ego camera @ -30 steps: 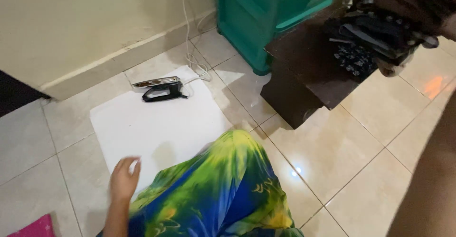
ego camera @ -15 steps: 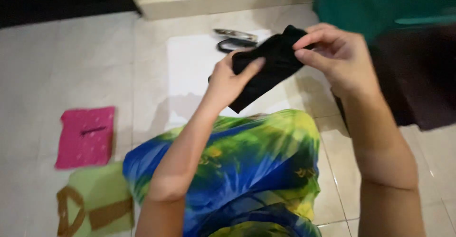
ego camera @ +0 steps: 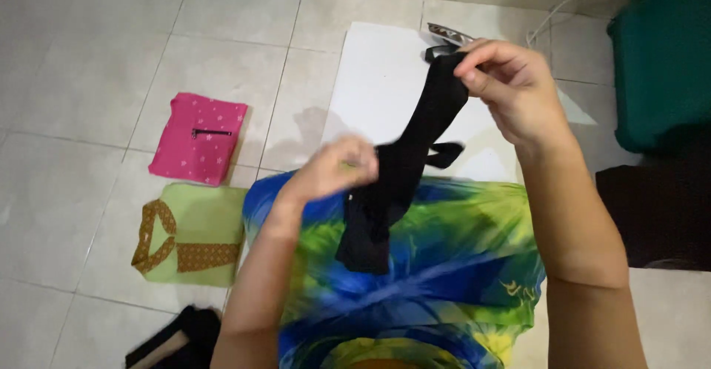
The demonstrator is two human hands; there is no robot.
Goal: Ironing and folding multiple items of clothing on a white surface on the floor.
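Observation:
A black garment (ego camera: 400,173) hangs between both hands above my lap, which is covered in blue, green and yellow tie-dye cloth (ego camera: 437,265). My right hand (ego camera: 511,88) pinches its top end, up near the iron. My left hand (ego camera: 329,169), blurred with motion, grips it lower down on the left side. The garment's bottom end droops onto my lap. Behind it lies a white ironing sheet (ego camera: 378,88) on the tiled floor, with a black iron (ego camera: 443,39) at its far edge, partly hidden by my right hand.
Folded pink clothing (ego camera: 198,138) and a folded light-green piece with brown trim (ego camera: 189,234) lie on the floor at left. Dark cloth (ego camera: 174,336) sits at the bottom left. A teal plastic cabinet (ego camera: 659,73) and a dark wooden piece (ego camera: 663,206) stand at right. A white cord (ego camera: 563,6) runs by the wall.
The view swung left, bringing the folded clothes into view. My hands have pulled apart, so the bunched black garment now hangs stretched out long, with my left hand lower.

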